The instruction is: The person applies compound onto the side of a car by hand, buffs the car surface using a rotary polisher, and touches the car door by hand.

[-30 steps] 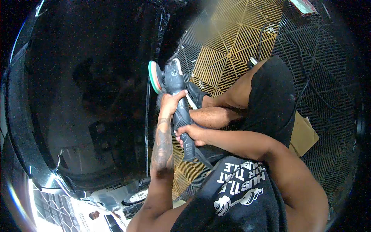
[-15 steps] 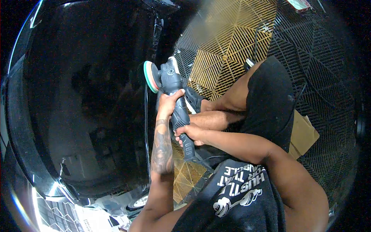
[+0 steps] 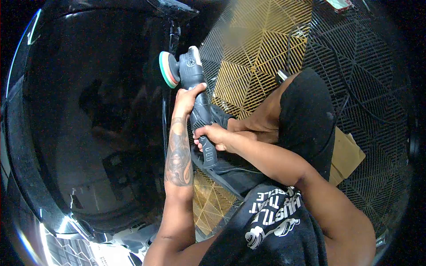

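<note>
Here the left hand is wrapping round the neck of the polisher, thumb lying along its upper side, the fingers hiding beneath the body. Just below, the right hand is closing round the handle, fingertips showing at its left side while its palm is staying out of sight.

So the polisher is sitting left of centre, its head pointing to the top of the frame, and its round pad is facing left towards the glossy black car panel. Whether pad and panel are touching, the view isn't telling. The panel's right edge is running down beside the tattooed left forearm, leaving little room there; more open room is showing above and right of the polisher's head, over the yellow and dark floor grating.

A bent leg in black shorts is bounding that space, the shoe being partly hidden behind the polisher. Lower right, a cardboard piece is peeking out from behind the shorts. A pale, red-edged thing is being cut off at the upper right, and glare is blurring the lower left.
</note>
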Demonstrator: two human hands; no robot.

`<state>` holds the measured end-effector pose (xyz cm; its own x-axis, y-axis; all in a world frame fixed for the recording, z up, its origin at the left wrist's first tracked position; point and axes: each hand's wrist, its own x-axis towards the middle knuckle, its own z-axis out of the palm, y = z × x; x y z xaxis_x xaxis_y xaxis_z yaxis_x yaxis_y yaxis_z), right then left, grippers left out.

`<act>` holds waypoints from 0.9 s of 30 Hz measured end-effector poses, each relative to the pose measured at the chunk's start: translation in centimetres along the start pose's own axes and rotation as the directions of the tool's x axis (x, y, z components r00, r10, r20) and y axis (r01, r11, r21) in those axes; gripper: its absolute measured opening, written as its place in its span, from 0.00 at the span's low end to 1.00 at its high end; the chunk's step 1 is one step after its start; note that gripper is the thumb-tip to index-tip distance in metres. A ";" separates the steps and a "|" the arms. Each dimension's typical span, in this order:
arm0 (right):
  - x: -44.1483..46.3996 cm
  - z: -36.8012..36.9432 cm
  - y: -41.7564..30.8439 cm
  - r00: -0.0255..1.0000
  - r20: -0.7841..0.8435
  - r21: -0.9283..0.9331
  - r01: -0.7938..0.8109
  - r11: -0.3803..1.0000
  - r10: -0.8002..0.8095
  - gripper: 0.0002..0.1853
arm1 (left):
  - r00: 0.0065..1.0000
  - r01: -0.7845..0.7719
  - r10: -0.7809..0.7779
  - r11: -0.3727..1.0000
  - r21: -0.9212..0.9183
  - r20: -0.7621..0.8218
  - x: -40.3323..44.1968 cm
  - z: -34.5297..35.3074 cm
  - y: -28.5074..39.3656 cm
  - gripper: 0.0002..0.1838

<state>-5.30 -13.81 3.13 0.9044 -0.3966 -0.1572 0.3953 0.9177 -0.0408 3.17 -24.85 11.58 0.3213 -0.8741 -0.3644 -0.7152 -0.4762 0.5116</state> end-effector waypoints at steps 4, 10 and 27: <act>0.2 0.5 -2.0 0.999 -0.023 0.002 0.047 0.999 -0.047 0.06 | 1.000 -0.027 0.027 1.000 0.011 0.001 1.6 0.0 1.9 0.25; 1.2 0.4 -5.1 0.996 0.018 -0.018 0.093 0.995 -0.093 0.08 | 0.997 -0.076 0.076 0.997 0.012 0.016 4.0 0.1 4.5 0.27; 1.5 0.3 -5.8 0.998 0.005 0.010 0.061 0.998 -0.061 0.09 | 0.999 0.008 -0.010 0.998 0.062 0.032 4.4 0.2 5.2 0.27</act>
<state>-6.14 -19.75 3.47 0.8795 -0.4517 -0.1498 0.4511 0.8916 -0.0402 0.69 -31.12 12.46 0.3080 -0.8658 -0.3944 -0.7497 -0.4760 0.4597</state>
